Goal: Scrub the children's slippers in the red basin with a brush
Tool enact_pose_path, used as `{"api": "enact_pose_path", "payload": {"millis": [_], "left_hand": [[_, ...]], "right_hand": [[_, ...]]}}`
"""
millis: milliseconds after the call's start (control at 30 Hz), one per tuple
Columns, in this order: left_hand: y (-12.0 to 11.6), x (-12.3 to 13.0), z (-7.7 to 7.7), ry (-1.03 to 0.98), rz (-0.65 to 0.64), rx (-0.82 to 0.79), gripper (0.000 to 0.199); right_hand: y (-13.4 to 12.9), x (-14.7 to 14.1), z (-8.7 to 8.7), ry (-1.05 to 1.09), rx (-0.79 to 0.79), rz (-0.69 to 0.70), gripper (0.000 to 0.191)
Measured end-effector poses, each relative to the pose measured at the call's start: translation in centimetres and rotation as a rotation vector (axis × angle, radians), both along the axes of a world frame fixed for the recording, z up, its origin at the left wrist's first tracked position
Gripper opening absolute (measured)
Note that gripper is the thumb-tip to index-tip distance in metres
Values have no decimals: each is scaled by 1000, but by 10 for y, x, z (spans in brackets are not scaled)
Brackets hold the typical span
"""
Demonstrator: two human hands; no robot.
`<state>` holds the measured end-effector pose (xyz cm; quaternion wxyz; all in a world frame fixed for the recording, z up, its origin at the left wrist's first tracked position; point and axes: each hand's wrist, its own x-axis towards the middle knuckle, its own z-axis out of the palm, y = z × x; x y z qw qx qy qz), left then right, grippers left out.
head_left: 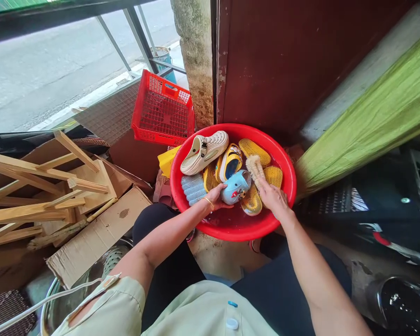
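Observation:
A red basin [231, 232] with some water in it stands between my knees, full of footwear. My left hand [217, 195] grips a small light blue clog [236, 186] with charms on it, low over the basin. In my right hand [273, 198] is a scrub brush [255, 167] with pale bristles, just right of the clog. Around them lie a cream clog [206, 151], a yellow and white clog [231, 161], several yellow slippers [254, 150] and a grey-blue ridged slipper [193, 188]. My fingers partly hide the brush's handle end.
Behind the basin stands a red plastic crate [164, 112]. Wooden stools [56, 182] and flattened cardboard [101, 233] crowd the left side. A green cloth [367, 102] hangs at the right, and a dark red door [287, 60] closes off the back. A metal pot [381, 298] sits at lower right.

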<state>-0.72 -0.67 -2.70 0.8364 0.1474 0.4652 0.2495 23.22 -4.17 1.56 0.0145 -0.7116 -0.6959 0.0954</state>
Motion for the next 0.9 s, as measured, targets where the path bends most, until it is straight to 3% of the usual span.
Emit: {"api": "enact_pose_path", "payload": {"millis": [100, 233, 367, 433, 533, 633, 700, 800, 900], "left_hand": [[-1, 3, -1, 62, 57, 5, 42], [-2, 7, 1, 136, 130, 42, 45], [-3, 7, 7, 196, 112, 102, 56], [-2, 7, 10, 181, 130, 117, 66], [2, 6, 11, 38, 88, 101, 79], [6, 3, 13, -117, 67, 114, 77], [8, -1, 16, -152, 87, 119, 80], [12, -6, 26, -137, 109, 148, 84], [16, -6, 31, -63, 108, 292, 66]], "right_hand": [[-11, -16, -1, 65, 85, 98, 56], [-21, -42, -1, -1, 38, 264, 56], [-6, -24, 7, -101, 13, 63, 57], [-8, -20, 13, -98, 46, 29, 56], [-29, -43, 19, -38, 93, 200, 56], [-45, -70, 21, -53, 49, 385, 54], [-41, -70, 21, -71, 35, 341, 55], [-24, -47, 19, -46, 46, 169, 56], [-13, -21, 15, 55, 35, 85, 57]]}}
